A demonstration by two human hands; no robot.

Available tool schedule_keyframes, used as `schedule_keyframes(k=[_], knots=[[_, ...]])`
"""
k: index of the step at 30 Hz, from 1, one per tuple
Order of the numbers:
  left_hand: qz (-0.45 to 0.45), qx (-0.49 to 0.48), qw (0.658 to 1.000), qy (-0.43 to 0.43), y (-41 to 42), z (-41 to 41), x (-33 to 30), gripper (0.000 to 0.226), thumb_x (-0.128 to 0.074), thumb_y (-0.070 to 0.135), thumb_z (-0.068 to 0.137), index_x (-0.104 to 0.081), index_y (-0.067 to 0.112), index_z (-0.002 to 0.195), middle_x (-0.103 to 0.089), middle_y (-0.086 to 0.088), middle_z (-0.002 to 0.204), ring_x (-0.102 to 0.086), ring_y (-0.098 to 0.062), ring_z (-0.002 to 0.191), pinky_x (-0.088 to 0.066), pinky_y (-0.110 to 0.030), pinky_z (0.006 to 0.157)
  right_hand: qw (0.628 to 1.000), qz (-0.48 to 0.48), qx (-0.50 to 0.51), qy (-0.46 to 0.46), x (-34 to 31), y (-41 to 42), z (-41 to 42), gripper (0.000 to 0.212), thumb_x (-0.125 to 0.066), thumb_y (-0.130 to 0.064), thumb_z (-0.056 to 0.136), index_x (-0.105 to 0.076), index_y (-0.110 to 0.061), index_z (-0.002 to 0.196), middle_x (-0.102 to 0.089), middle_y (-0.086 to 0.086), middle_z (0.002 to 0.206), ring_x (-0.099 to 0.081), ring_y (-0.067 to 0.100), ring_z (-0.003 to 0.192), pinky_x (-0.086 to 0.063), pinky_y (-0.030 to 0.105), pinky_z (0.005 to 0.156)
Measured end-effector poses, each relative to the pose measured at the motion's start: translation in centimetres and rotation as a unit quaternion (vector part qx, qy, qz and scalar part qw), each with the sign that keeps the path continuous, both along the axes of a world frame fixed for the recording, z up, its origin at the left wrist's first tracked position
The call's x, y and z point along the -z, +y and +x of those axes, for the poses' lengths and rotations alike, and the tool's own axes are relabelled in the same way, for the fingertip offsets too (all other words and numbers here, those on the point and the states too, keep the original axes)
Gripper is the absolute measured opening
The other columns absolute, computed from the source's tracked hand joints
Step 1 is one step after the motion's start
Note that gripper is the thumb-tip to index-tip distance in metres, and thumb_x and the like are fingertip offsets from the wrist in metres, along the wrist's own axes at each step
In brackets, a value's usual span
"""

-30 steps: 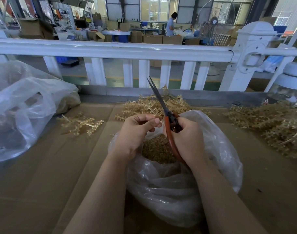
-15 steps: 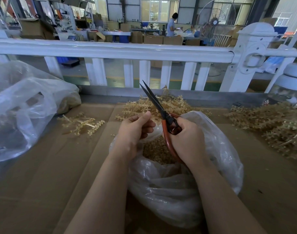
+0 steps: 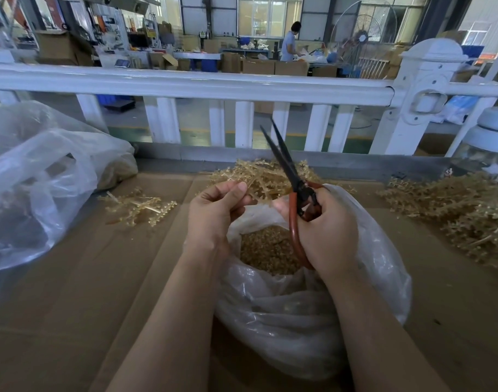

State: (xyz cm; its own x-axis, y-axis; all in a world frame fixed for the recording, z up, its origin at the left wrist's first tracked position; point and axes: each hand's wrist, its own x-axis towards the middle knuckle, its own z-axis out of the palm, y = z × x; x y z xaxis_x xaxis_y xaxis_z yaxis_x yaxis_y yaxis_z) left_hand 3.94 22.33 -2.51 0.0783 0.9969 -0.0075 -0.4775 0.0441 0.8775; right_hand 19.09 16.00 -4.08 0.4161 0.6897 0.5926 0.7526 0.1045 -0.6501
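Scissors [image 3: 294, 179] – dull dark metal; bag [image 3: 298, 321] – glossy clear plastic

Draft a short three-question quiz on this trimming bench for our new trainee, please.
1. True or false: the scissors are gripped by the right hand.
2. Multiple choice: what lies inside the open clear bag between the forearms? A) small golden pieces; B) white beads; C) folded cloth.
3. Short answer: what does the left hand pinch?

Key: 1 true. 2 A. 3 a thin golden stem, held up beside the slightly parted blades, which point up towards the railing.
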Motion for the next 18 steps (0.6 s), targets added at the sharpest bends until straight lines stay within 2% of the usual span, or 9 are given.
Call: schedule_keyframes(k=[3, 5, 8, 14, 18], knots=[[0.018, 0.007, 1.0, 0.024, -0.07, -0.09, -0.06, 0.01, -0.075, 0.009, 0.079, -0.072, 0.01, 0.089, -0.07, 0.0, 0.072, -0.064, -0.008, 0.065, -0.053, -0.02, 0.065, 0.998, -0.048, -0.039, -0.026, 0.3, 0.09, 0.24, 0.053, -0.057, -0.081, 0.074, -0.06, -0.032, 0.093, -0.06, -0.026, 0.082, -0.058, -0.006, 0.076, -0.042, 0.011, 0.064], [0.027, 0.018, 0.999, 0.033, -0.24, -0.1, -0.26, 0.005, -0.072, 0.007, 0.083, -0.072, 0.012, 0.083, -0.068, 0.001, 0.069, -0.061, -0.007, 0.063, -0.051, -0.019, 0.06, 0.994, -0.075, -0.055, -0.051, 0.61, 0.32, 0.41, 0.057, -0.053, -0.086, 0.071, -0.057, -0.033, 0.093, -0.062, -0.022, 0.084, -0.059, -0.002, 0.077, -0.045, 0.015, 0.066], [0.04, 0.05, 0.998, 0.023, -0.44, 0.0, -0.45, 0.019, -0.066, 0.005, 0.089, -0.068, 0.013, 0.072, -0.06, 0.0, 0.062, -0.055, -0.005, 0.054, -0.047, -0.016, 0.051, 0.991, -0.095, -0.057, -0.079, 0.8, 0.51, 0.48, 0.06, -0.047, -0.09, 0.068, -0.052, -0.039, 0.098, -0.058, -0.024, 0.086, -0.054, -0.002, 0.079, -0.039, 0.011, 0.065], [0.026, 0.099, 0.995, 0.021, -0.36, -0.24, -0.5, 0.032, -0.058, 0.005, 0.092, -0.069, 0.019, 0.065, -0.056, 0.006, 0.061, -0.044, -0.006, 0.061, -0.037, -0.02, 0.058, 0.987, -0.108, -0.047, -0.11, 1.02, 0.62, 0.71, 0.065, -0.051, -0.087, 0.071, -0.06, -0.03, 0.103, -0.065, -0.018, 0.097, -0.059, 0.003, 0.087, -0.044, 0.019, 0.069], [0.015, 0.122, 0.992, 0.004, -0.24, -0.39, -0.32, 0.041, -0.055, 0.001, 0.092, -0.073, 0.019, 0.061, -0.058, 0.007, 0.061, -0.042, -0.004, 0.057, -0.035, -0.016, 0.053, 0.987, -0.106, -0.045, -0.116, 0.86, 0.57, 0.62, 0.07, -0.047, -0.089, 0.068, -0.06, -0.028, 0.097, -0.065, -0.016, 0.092, -0.061, 0.005, 0.083, -0.054, 0.025, 0.072]])
